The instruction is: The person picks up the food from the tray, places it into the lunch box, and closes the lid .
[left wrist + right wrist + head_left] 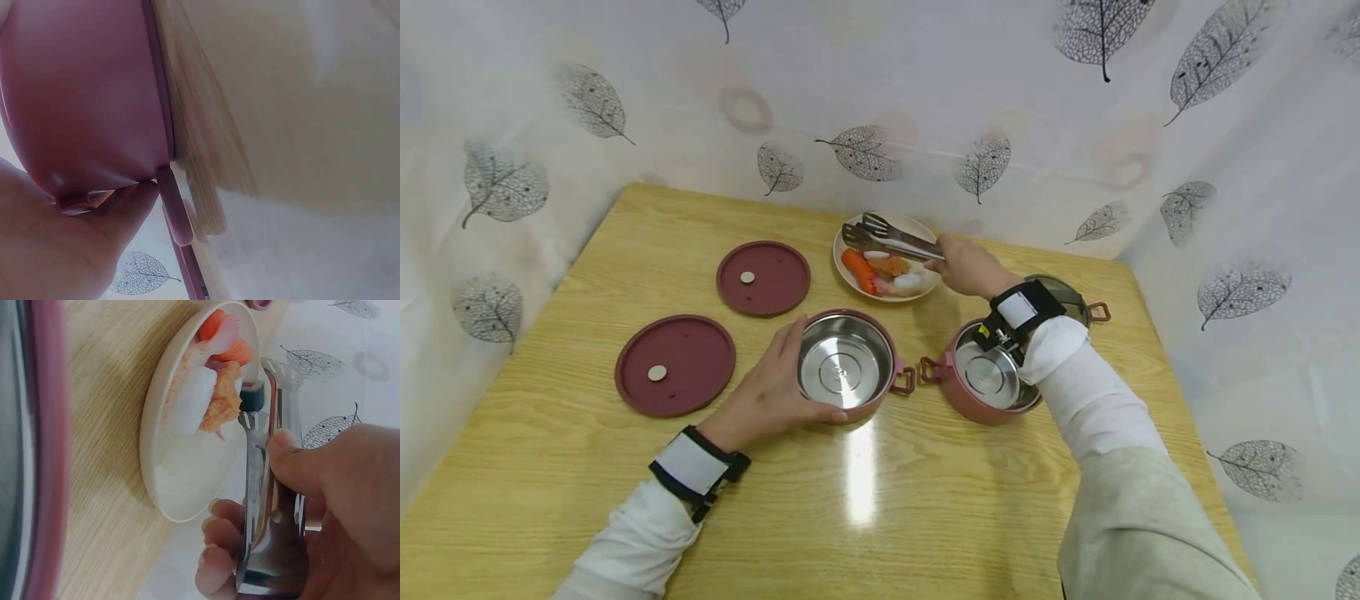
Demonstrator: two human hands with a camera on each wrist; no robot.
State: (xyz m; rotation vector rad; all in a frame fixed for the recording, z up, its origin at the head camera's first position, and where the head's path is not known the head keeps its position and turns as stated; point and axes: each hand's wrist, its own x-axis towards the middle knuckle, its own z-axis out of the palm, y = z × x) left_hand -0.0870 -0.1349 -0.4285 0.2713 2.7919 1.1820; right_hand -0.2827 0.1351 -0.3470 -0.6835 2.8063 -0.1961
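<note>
While the person's right grip [972, 267] is curled round long silvery metal tongs [913, 241], thumb laid along one arm, the tong tips stand parted above food. That food lies on a round cream plate [187, 472] just left of the right grip: an orange-red sausage-shaped piece [859, 271], a brown breaded lump [223, 403], a smooth white oblong [197, 400]. Left grip [767, 387] spans wide, thumb near side, fingers far side, holding the outer wall of a round pink pot [846, 358] with shiny steel interior; pot sits directly right of that grip on a pale wood-grain tabletop [760, 533]. Second pink steel-lined pot [985, 375] stands nearer the person than the right grip, partly hidden by the wrist. One flat maroon disc [775, 283] lies beyond the left grip; a larger maroon disc [681, 354], left of it.
</note>
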